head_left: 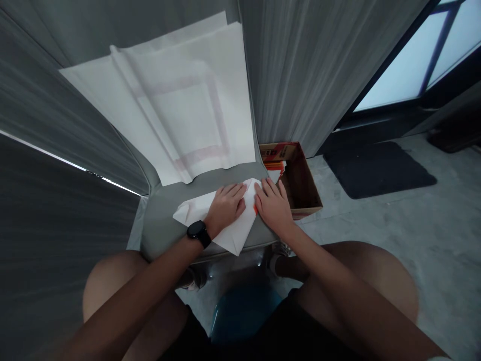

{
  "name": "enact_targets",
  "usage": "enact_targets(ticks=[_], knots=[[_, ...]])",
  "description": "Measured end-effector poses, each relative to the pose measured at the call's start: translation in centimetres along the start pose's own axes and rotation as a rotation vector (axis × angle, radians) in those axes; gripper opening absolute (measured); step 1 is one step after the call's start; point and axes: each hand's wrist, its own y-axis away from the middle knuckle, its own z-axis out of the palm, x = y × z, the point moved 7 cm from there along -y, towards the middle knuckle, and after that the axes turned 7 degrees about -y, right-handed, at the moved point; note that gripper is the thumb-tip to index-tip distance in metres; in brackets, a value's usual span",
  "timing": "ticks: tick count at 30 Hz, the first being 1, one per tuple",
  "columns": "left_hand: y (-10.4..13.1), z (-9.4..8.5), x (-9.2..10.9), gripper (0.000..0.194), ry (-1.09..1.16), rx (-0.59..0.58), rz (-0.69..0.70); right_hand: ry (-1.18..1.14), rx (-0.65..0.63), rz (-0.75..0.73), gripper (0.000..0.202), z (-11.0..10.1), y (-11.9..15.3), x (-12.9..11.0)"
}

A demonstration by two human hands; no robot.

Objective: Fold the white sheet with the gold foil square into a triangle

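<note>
A folded sheet of white paper (236, 235) lies on the grey chair seat (161, 215), with creased, pointed corners and a bit of orange showing at its right edge. My left hand (226, 208) rests on the middle of the paper, fingers stretched out; a black watch is on that wrist. My right hand (273, 204) lies at the paper's right side, its fingers extended and spread over the edge. Both hands press on the paper from above. Part of the folds is hidden under the fingers.
Large white sheets (188, 100) with a faint pinkish frame lean against the chair's backrest. Right of the chair stands a cardboard box (304, 175) holding orange and white folded papers (276, 169). Grey curtains (300, 60) hang behind. A dark mat (376, 168) lies on the floor.
</note>
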Motion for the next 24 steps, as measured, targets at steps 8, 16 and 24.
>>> enact_targets(ticks=[8,16,24], knots=[[0.0,0.6,-0.4,0.051,0.068,0.001,0.030,0.012,0.018,0.006,0.045,0.1,0.0,-0.1],[0.3,0.8,-1.1,0.046,0.159,0.049,0.022,0.001,0.005,0.016,0.042,0.1,-0.1,-0.1],[0.4,0.7,-0.9,0.041,0.167,0.075,0.019,0.011,-0.009,-0.069,0.041,0.4,-0.1,-0.6]])
